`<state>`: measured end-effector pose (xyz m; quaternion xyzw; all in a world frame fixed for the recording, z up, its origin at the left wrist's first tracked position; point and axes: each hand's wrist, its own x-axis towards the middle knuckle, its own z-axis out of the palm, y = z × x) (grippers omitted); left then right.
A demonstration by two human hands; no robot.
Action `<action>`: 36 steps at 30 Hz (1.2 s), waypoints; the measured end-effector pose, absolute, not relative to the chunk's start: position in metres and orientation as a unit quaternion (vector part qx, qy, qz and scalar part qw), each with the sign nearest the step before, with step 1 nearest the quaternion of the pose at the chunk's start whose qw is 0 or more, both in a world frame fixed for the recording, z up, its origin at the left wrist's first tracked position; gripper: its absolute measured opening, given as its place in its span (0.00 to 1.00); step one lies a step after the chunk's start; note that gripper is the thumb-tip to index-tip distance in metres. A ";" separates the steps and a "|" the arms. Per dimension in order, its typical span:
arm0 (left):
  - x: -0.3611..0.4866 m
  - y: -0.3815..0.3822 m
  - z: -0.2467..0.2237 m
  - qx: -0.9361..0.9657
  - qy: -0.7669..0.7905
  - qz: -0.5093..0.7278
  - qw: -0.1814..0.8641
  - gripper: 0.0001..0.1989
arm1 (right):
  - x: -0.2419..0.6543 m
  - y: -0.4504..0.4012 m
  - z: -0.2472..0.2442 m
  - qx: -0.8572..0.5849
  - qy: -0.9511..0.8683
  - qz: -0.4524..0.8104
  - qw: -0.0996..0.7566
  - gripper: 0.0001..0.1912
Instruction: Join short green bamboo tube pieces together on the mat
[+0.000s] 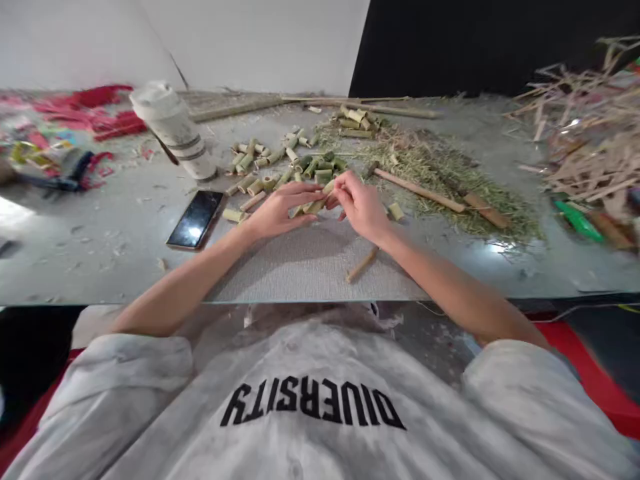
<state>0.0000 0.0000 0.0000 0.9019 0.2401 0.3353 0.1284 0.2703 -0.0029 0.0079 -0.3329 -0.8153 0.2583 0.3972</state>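
Observation:
My left hand rests palm-down at the near edge of a heap of cut hollow stalk pieces, its fingers stretched out. Its thumb and fingers lie on either side of a few pieces, touching them. My right hand is closed in a pinch at a short pale-green stalk piece, close to the left fingertips. The fingers partly hide that piece. Under my wrists lies a grey textured mat, with a thin brown stick on it.
A phone and a white cup stand left of the heap. At right lie dry plant shavings, a wooden-handled tool, a green object and tangled pale strips. Long stalks lie along the back; red material far left.

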 end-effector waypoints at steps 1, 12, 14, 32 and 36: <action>-0.002 0.001 0.000 0.896 0.247 0.350 0.119 0.30 | 0.271 -0.003 0.008 -0.327 -0.820 0.259 0.392 0.23; 0.000 0.006 -0.014 0.895 0.264 0.356 0.042 0.62 | 0.269 -0.004 0.008 -0.240 -0.830 0.326 0.384 0.18; 0.001 0.004 -0.015 0.892 0.274 0.359 0.026 0.62 | 0.268 -0.004 0.008 -0.226 -0.827 0.336 0.389 0.17; 0.016 -0.010 -0.014 0.917 0.284 0.278 -0.034 0.49 | 0.271 -0.008 0.035 -0.322 -0.822 0.200 0.426 0.19; 0.014 -0.010 -0.011 0.943 0.267 0.198 -0.028 0.37 | 0.296 0.007 0.048 -0.424 -0.854 0.146 0.263 0.14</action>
